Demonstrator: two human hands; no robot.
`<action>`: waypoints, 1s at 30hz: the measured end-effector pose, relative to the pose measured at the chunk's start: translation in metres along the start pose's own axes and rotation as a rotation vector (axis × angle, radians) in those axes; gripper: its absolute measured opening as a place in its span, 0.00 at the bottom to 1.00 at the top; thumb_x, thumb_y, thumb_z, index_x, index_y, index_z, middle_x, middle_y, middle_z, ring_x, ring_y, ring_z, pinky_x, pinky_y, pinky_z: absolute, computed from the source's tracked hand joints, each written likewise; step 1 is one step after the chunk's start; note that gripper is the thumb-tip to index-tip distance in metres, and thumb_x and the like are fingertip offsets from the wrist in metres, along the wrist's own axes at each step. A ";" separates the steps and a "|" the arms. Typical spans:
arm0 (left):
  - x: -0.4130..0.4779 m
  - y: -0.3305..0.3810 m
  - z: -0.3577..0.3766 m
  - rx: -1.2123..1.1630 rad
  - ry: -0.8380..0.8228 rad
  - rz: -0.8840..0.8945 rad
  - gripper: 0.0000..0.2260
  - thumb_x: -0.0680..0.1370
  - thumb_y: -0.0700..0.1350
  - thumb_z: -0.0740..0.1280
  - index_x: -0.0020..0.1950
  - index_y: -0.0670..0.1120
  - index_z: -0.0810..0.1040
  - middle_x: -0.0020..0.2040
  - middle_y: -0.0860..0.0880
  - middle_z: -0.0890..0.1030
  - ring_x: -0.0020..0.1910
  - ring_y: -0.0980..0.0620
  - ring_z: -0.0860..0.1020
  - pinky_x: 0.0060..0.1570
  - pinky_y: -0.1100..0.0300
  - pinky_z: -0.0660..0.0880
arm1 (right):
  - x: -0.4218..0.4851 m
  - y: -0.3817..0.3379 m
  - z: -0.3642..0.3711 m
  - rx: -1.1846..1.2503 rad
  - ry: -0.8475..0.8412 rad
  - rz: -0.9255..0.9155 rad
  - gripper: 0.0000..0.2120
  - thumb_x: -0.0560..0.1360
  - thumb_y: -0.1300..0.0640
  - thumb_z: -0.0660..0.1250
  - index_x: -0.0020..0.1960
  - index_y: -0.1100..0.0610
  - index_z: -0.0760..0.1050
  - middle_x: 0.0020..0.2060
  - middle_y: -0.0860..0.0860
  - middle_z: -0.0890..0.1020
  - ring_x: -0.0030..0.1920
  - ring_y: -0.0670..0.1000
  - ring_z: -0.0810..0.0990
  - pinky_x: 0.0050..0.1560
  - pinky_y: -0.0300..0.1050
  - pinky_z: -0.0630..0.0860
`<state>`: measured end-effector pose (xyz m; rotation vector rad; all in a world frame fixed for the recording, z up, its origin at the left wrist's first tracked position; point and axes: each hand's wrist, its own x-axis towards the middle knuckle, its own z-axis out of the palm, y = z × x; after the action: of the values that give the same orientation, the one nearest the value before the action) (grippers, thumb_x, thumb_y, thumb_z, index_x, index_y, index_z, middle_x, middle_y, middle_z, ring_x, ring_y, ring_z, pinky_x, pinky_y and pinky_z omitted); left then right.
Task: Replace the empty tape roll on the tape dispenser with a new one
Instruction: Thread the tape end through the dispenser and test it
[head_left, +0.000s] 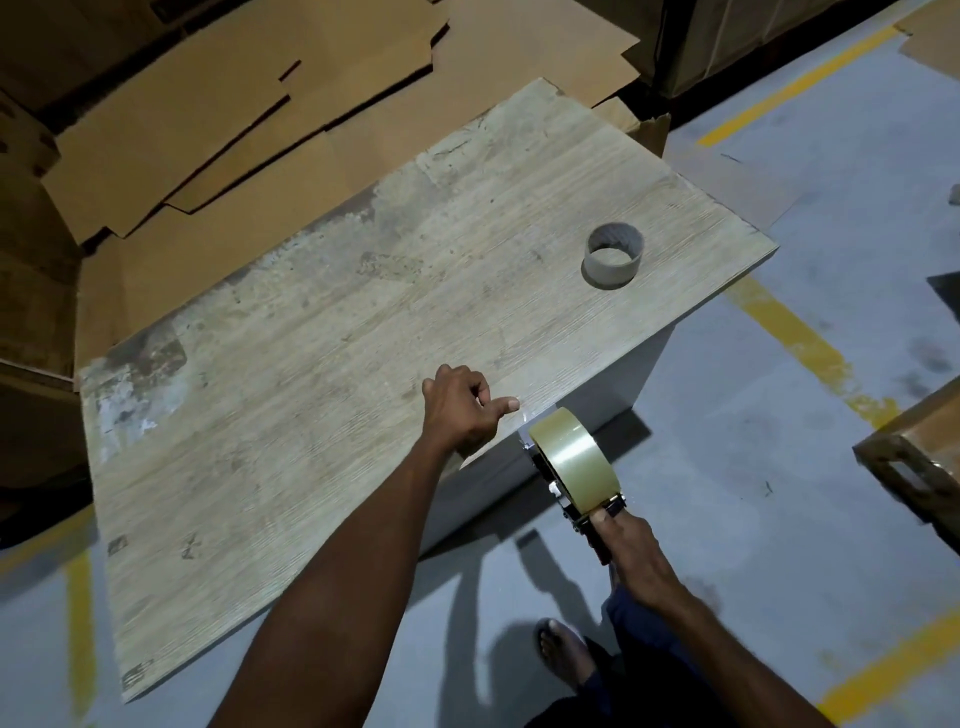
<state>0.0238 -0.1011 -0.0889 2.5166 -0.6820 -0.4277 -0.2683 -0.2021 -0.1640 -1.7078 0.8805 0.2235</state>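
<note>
Wood-grain bench (311, 322) served as anchor surface. Tape dispenser (569, 506) hung just off near edge, new roll (569, 449) already mounted. Empty core (613, 254) stood at far corner, out of way. Right fingers (605, 519) clenched round dispenser handle. Left fingers (470, 384) curled on nothing, thumb stretched toward edge, probably pinning tape end.

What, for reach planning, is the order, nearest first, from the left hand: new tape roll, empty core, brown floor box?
1. New tape roll, just right of left hand.
2. Empty core, ahead and right.
3. Brown box, down at far right.
</note>
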 end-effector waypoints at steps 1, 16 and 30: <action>0.000 0.000 0.001 0.009 -0.001 -0.005 0.24 0.68 0.67 0.75 0.32 0.49 0.74 0.39 0.57 0.76 0.52 0.51 0.70 0.53 0.56 0.60 | -0.002 0.004 0.000 -0.010 -0.014 0.011 0.45 0.67 0.14 0.47 0.41 0.54 0.79 0.35 0.56 0.84 0.41 0.61 0.83 0.52 0.66 0.79; 0.004 0.004 0.003 0.104 -0.007 -0.054 0.25 0.69 0.68 0.72 0.29 0.49 0.72 0.37 0.53 0.77 0.50 0.49 0.74 0.55 0.54 0.59 | -0.021 -0.012 -0.005 -0.087 0.016 -0.121 0.33 0.74 0.19 0.48 0.54 0.40 0.80 0.32 0.47 0.79 0.36 0.49 0.77 0.46 0.53 0.78; 0.011 0.010 -0.005 0.124 -0.063 -0.074 0.24 0.70 0.65 0.75 0.32 0.46 0.73 0.30 0.49 0.81 0.38 0.52 0.81 0.60 0.53 0.55 | 0.006 -0.034 0.009 0.074 -0.029 -0.106 0.30 0.82 0.31 0.51 0.31 0.52 0.66 0.23 0.46 0.72 0.25 0.42 0.68 0.33 0.42 0.67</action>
<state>0.0308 -0.1127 -0.0813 2.6615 -0.6590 -0.5067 -0.2393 -0.1938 -0.1443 -1.6732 0.7653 0.1425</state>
